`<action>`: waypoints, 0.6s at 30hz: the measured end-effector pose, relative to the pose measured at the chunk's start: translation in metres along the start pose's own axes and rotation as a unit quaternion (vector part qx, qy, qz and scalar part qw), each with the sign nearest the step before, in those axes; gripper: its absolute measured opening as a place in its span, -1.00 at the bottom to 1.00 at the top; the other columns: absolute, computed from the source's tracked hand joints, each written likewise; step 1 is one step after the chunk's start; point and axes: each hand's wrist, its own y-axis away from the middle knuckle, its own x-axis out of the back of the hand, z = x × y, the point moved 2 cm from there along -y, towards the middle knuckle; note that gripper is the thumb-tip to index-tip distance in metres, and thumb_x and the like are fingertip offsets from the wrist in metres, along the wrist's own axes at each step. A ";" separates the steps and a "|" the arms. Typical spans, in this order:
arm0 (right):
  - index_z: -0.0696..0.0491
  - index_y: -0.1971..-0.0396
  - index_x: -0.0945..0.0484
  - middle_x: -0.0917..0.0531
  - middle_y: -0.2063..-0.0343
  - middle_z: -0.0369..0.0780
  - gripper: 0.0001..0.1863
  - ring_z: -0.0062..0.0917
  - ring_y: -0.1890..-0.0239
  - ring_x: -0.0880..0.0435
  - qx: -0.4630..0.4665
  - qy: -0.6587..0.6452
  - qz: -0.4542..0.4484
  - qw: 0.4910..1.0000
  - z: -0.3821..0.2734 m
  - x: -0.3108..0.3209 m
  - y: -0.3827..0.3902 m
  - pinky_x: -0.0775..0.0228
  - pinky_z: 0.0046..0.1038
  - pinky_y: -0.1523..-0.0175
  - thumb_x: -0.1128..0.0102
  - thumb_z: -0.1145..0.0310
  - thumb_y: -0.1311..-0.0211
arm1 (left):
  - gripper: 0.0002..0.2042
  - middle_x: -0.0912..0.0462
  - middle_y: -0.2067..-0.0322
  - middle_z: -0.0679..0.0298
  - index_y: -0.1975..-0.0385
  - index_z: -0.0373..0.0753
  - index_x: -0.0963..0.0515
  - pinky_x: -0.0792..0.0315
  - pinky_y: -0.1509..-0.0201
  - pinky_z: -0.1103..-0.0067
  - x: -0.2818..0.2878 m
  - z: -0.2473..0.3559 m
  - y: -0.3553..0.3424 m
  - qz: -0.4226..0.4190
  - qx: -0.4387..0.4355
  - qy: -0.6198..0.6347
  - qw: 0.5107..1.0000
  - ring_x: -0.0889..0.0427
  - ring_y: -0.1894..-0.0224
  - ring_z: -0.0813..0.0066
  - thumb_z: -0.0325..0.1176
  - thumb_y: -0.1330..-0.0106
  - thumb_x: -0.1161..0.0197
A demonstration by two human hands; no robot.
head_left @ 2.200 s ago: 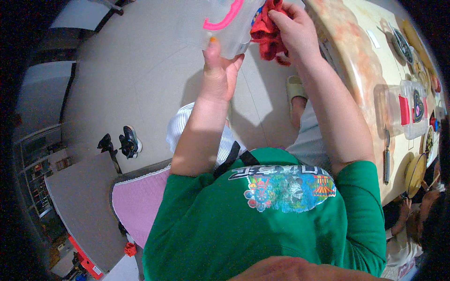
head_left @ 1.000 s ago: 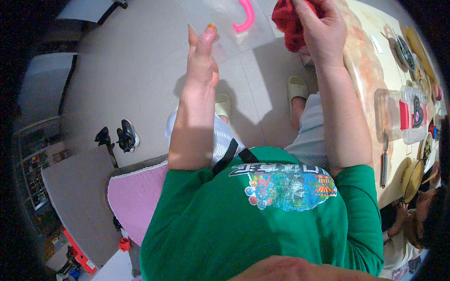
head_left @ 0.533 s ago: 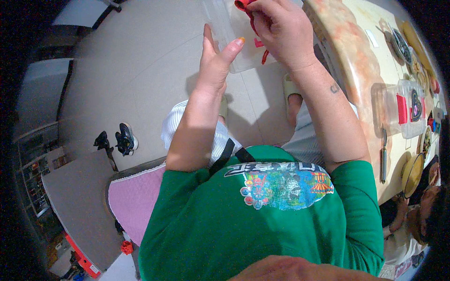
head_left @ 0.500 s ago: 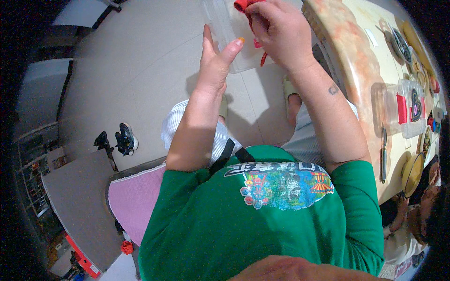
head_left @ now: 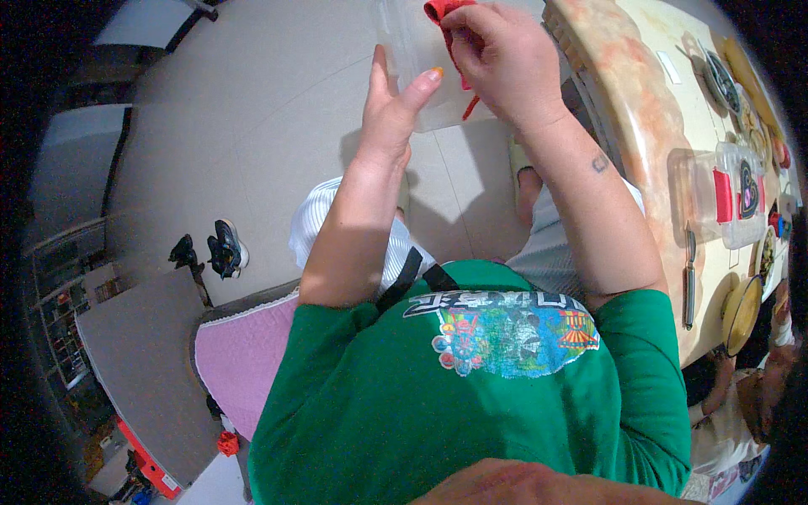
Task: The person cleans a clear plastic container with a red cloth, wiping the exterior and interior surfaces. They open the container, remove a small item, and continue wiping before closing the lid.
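At the top of the view, my left hand grips a clear plastic container from its left side. The thumb lies across the front, and the other fingers go behind the wall. My right hand pinches a bunched red cloth against or just over the container; a thin red end hangs below the fingers. The container's far part runs out of the upper edge. Whether the cloth touches the plastic I cannot tell.
To the right runs a marble-patterned table with a knife, a clear box with red parts, and a yellowish bowl. Another person's arm shows beyond it. Dark shoes stand on the floor at left.
My left hand has shifted slightly right with the container. The red cloth hangs a little differently in my right hand, which has barely moved.
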 end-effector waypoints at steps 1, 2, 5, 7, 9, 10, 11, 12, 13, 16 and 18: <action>-0.05 0.27 -0.66 -0.67 0.38 -0.20 -0.84 -0.25 0.32 -0.69 -0.007 0.008 -0.016 1.000 0.000 -0.003 0.003 -0.55 -0.30 0.25 -0.34 0.38 -0.11 | 0.15 -0.19 -0.38 -0.03 -0.52 -0.33 0.28 -0.21 -0.44 0.31 0.000 0.001 -0.001 0.011 0.009 0.005 1.000 -0.25 -0.40 0.14 -0.18 -0.11 -0.50; -0.04 0.28 -0.66 -0.66 0.39 -0.19 -0.85 -0.25 0.32 -0.68 -0.014 0.006 -0.052 0.999 -0.003 -0.007 0.008 -0.55 -0.30 0.25 -0.33 0.38 -0.11 | 0.15 -0.19 -0.38 -0.03 -0.52 -0.33 0.28 -0.22 -0.43 0.31 0.003 0.003 -0.003 0.014 -0.003 0.015 1.000 -0.26 -0.39 0.14 -0.19 -0.11 -0.50; -0.05 0.27 -0.66 -0.66 0.40 -0.19 -0.82 -0.24 0.33 -0.68 0.051 -0.015 -0.064 0.997 -0.022 -0.011 0.019 -0.56 -0.29 0.24 -0.35 0.36 -0.10 | 0.14 -0.18 -0.38 -0.02 -0.52 -0.32 0.27 -0.23 -0.43 0.31 0.021 0.009 -0.012 0.020 -0.036 0.025 0.999 -0.27 -0.38 0.14 -0.19 -0.11 -0.50; -0.05 0.26 -0.66 -0.66 0.39 -0.19 -0.82 -0.23 0.32 -0.68 0.053 -0.007 -0.050 0.997 -0.022 -0.012 0.018 -0.56 -0.28 0.23 -0.34 0.35 -0.10 | 0.14 -0.16 -0.39 -0.04 -0.52 -0.32 0.28 -0.20 -0.45 0.29 0.024 0.011 -0.013 0.015 -0.051 0.005 0.999 -0.26 -0.39 0.12 -0.19 -0.11 -0.49; -0.05 0.25 -0.66 -0.67 0.38 -0.19 -0.82 -0.22 0.32 -0.68 0.029 0.004 -0.030 0.999 -0.018 -0.011 0.014 -0.56 -0.27 0.23 -0.34 0.35 -0.10 | 0.15 -0.14 -0.41 -0.07 -0.52 -0.32 0.28 -0.14 -0.48 0.26 0.018 0.006 -0.009 0.011 -0.037 -0.009 0.999 -0.23 -0.41 0.10 -0.18 -0.11 -0.49; -0.05 0.26 -0.66 -0.67 0.37 -0.18 -0.82 -0.21 0.32 -0.68 0.004 0.009 -0.017 1.000 -0.013 -0.009 0.010 -0.56 -0.27 0.23 -0.34 0.35 -0.10 | 0.15 -0.12 -0.41 -0.08 -0.52 -0.32 0.28 -0.10 -0.50 0.25 0.014 0.003 -0.006 0.012 -0.031 -0.017 0.999 -0.22 -0.42 0.09 -0.17 -0.10 -0.50; -0.05 0.26 -0.66 -0.68 0.36 -0.18 -0.82 -0.20 0.32 -0.68 -0.020 0.014 -0.003 1.000 -0.009 -0.007 0.003 -0.56 -0.26 0.23 -0.34 0.35 -0.11 | 0.16 -0.11 -0.42 -0.10 -0.52 -0.32 0.28 -0.09 -0.50 0.24 0.011 -0.001 -0.004 0.009 -0.019 -0.024 0.999 -0.21 -0.43 0.08 -0.17 -0.10 -0.50; 0.03 0.25 -0.60 -0.63 0.37 -0.09 -0.86 -0.11 0.33 -0.64 0.018 -0.024 0.033 0.999 -0.006 0.002 -0.008 -0.52 -0.24 0.23 -0.21 0.47 -0.17 | 0.16 -0.09 -0.42 -0.11 -0.52 -0.33 0.28 -0.09 -0.50 0.24 0.009 -0.008 -0.002 0.006 -0.007 -0.031 0.999 -0.20 -0.43 0.07 -0.17 -0.10 -0.50; 0.03 0.25 -0.60 -0.63 0.37 -0.10 -0.86 -0.10 0.32 -0.64 0.006 -0.010 0.022 1.000 -0.004 0.003 -0.007 -0.52 -0.23 0.23 -0.21 0.47 -0.17 | 0.16 -0.08 -0.42 -0.12 -0.52 -0.33 0.29 -0.08 -0.51 0.23 0.006 -0.011 -0.002 0.001 0.005 -0.039 0.999 -0.19 -0.43 0.05 -0.16 -0.10 -0.50; 0.00 0.28 -0.63 -0.65 0.36 -0.13 -0.87 -0.15 0.31 -0.66 -0.013 0.005 -0.011 1.000 0.000 -0.005 0.004 -0.54 -0.23 0.23 -0.27 0.41 -0.14 | 0.11 -0.14 -0.41 -0.09 -0.52 -0.31 0.25 -0.22 -0.44 0.26 0.004 -0.003 -0.001 0.010 -0.005 -0.034 0.999 -0.27 -0.40 0.07 -0.19 -0.13 -0.47; -0.04 0.31 -0.66 -0.66 0.37 -0.17 -0.87 -0.21 0.30 -0.68 0.032 -0.006 -0.026 0.999 -0.004 -0.012 0.013 -0.56 -0.25 0.24 -0.32 0.36 -0.12 | 0.08 -0.18 -0.39 -0.07 -0.52 -0.30 0.23 -0.25 -0.43 0.27 0.007 0.007 -0.005 0.011 -0.008 -0.021 1.000 -0.28 -0.39 0.10 -0.22 -0.15 -0.45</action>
